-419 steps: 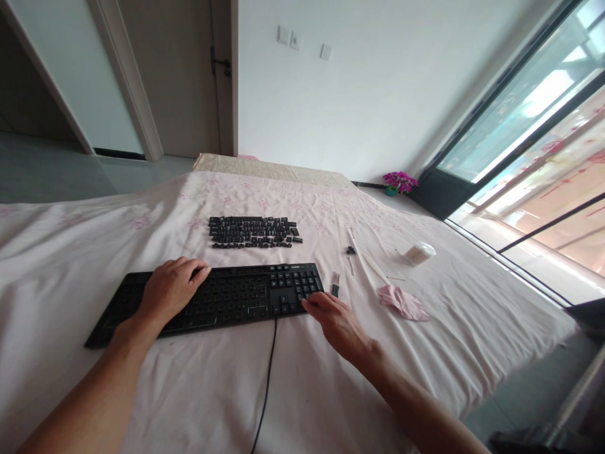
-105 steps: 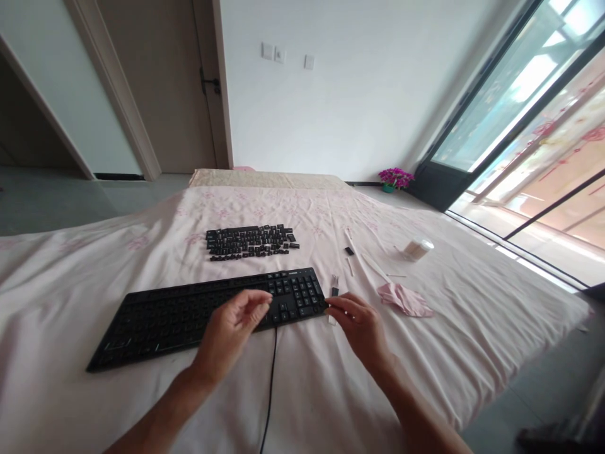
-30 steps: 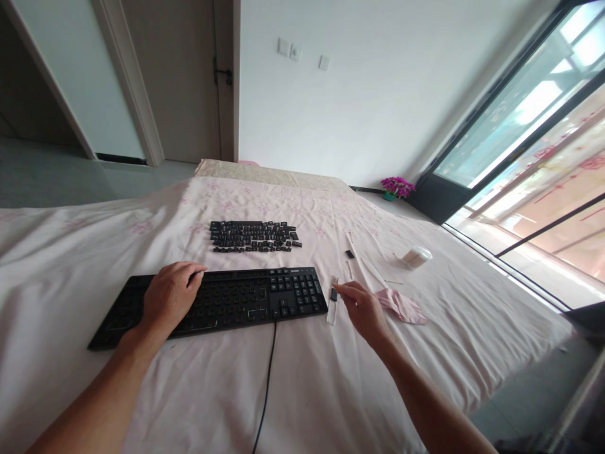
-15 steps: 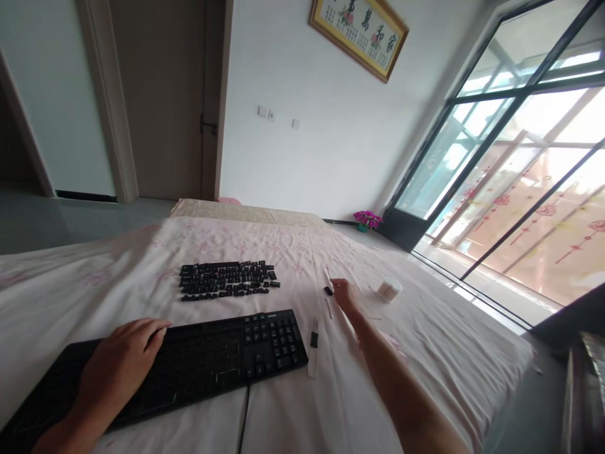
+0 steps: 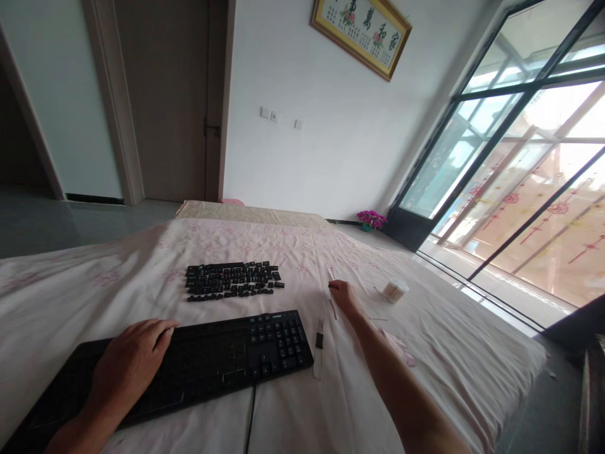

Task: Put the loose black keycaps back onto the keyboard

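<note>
A black keyboard (image 5: 198,366) lies on the patterned sheet, its main section bare of keycaps while the number pad at the right keeps its keys. My left hand (image 5: 135,356) rests across the keyboard's left part, fingers stretched toward its far edge. Off to the right, my right hand (image 5: 345,295) is closed, pinching the middle of a slim pale tool (image 5: 333,309) that lies along the sheet; the fingers hide its middle. Between that hand and the keyboard lies a clear, narrow tool (image 5: 319,343) with a black band. Loose black keycaps (image 5: 231,277) sit in rows beyond the keyboard.
A clear tub of cotton swabs (image 5: 396,290) stands right of my right hand, with a single thin swab (image 5: 378,318) nearby. The keyboard cable (image 5: 250,419) runs toward me. Folds cross the bedsheet (image 5: 454,353); its right edge drops to the floor.
My right fingers have closed over the dark middle of the slim tool, which showed beside them before. My left hand stays on the keyboard. The view has shifted slightly.
</note>
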`<state>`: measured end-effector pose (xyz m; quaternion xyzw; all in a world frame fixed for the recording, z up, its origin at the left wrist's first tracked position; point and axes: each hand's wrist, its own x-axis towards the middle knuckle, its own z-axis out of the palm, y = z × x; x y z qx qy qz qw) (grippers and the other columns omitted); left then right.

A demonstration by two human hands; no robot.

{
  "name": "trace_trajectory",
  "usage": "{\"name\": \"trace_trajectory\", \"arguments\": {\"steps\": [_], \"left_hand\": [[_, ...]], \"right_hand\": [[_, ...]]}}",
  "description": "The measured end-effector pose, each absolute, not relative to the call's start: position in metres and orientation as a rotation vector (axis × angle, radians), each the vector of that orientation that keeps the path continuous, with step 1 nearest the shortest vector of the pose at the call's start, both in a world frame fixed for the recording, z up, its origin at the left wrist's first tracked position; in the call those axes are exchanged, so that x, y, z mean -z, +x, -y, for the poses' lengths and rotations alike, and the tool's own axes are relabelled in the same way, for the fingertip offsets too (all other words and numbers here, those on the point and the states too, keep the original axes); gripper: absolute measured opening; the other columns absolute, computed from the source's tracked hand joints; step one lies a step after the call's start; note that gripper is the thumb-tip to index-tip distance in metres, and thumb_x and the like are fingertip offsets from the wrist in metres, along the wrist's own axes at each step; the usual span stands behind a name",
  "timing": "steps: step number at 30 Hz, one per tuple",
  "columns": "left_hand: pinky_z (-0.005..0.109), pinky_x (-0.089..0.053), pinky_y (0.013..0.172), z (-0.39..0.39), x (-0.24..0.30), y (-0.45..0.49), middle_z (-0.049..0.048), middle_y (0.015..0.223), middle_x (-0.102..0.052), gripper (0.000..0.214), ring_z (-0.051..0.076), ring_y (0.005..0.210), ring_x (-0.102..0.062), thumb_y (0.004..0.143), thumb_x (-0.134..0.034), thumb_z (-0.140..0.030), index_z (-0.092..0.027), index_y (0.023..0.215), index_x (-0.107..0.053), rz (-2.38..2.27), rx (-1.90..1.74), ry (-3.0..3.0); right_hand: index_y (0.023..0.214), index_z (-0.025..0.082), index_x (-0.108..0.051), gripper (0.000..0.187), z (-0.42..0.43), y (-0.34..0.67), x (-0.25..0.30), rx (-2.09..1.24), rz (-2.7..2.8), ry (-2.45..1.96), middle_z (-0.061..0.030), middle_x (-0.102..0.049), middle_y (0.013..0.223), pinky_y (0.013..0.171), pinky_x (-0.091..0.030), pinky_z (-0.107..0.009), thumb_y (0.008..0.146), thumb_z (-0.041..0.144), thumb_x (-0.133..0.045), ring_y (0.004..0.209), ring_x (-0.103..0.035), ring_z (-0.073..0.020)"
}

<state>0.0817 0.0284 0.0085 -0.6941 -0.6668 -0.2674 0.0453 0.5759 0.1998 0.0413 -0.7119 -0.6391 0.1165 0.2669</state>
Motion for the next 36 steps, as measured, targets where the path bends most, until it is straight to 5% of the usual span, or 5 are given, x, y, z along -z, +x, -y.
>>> {"name": "trace_trajectory", "arguments": {"steps": [3,8,17,36], "left_hand": [[0.038,-0.043,0.095,-0.027,-0.011,0.083,0.0081,0.105,-0.073,0.032,0.024,0.100,-0.063,0.090,-0.041,-0.031,-0.018,0.102,-0.068,2.045,0.794,-2.116],[0.037,-0.043,0.094,-0.025,-0.014,0.084,0.0073,0.104,-0.072,0.033,0.024,0.100,-0.063,0.092,-0.040,-0.031,-0.018,0.102,-0.068,2.043,0.785,-2.103],[0.037,-0.043,0.092,-0.025,-0.015,0.085,0.0073,0.103,-0.073,0.032,0.024,0.098,-0.064,0.092,-0.041,-0.030,-0.018,0.100,-0.069,2.022,0.792,-2.103],[0.037,-0.044,0.093,-0.025,-0.013,0.084,0.0071,0.103,-0.073,0.030,0.024,0.099,-0.064,0.091,-0.042,-0.030,-0.019,0.101,-0.068,2.002,0.810,-2.097]], "right_hand": [[0.120,0.014,-0.067,0.042,-0.193,0.563,-0.035,-0.498,1.699,-1.832,-0.0093,-0.074,0.096,0.066,-0.052,-0.026,0.082,0.021,-0.050,0.080,-0.070,-0.0189],[0.110,0.013,-0.071,0.037,-0.177,0.539,-0.023,-0.694,1.730,-1.709,-0.0074,-0.075,0.088,0.055,-0.051,-0.023,0.080,0.025,-0.052,0.071,-0.069,-0.0170],[0.106,0.019,-0.075,0.033,-0.175,0.537,-0.029,-0.424,1.858,-1.769,-0.0079,-0.073,0.104,0.089,-0.047,-0.037,0.079,0.022,-0.056,0.100,-0.065,-0.0255],[0.108,0.023,-0.074,0.033,-0.173,0.535,-0.043,-0.254,2.291,-1.675,-0.0035,-0.067,0.097,0.078,-0.039,-0.025,0.078,0.022,-0.060,0.087,-0.061,-0.0179]]}}
